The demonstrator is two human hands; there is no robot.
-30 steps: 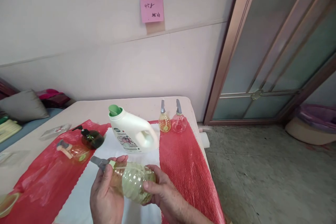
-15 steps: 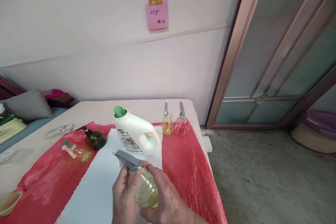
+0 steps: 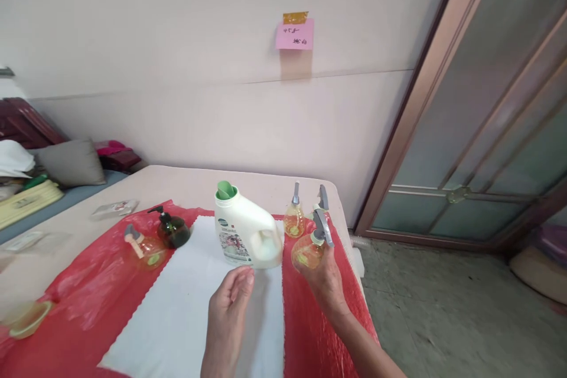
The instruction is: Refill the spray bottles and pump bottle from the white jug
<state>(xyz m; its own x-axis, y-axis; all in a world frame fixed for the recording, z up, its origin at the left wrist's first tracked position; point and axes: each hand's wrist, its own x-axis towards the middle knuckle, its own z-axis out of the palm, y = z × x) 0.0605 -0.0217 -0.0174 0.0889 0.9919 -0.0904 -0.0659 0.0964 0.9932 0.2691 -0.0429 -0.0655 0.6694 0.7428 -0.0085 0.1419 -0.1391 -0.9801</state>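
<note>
My right hand (image 3: 326,284) is wrapped round a clear spray bottle (image 3: 305,253) with a grey trigger head, held tilted over the red sheet at the right. Just behind it are a yellowish spray bottle (image 3: 294,221) and another spray bottle (image 3: 323,196), mostly hidden by the held one. My left hand (image 3: 229,304) is above the white cloth (image 3: 186,301), its fingers curled in against the thumb with nothing in them. Directly beyond it stands a cream detergent jug (image 3: 243,227) with a green spout and a side handle.
On the red sheet (image 3: 97,289) at the left are a dark pump bottle (image 3: 173,231), a spray bottle with an orange trigger (image 3: 148,251) and a shallow yellowish bowl (image 3: 31,320). A flat plastic packet (image 3: 114,209) lies farther back. The wall bears a pink note (image 3: 295,35).
My right hand has carried the spray bottle from the front middle to the right, beside the other spray bottles. My left hand has let go of it. The view has shifted left.
</note>
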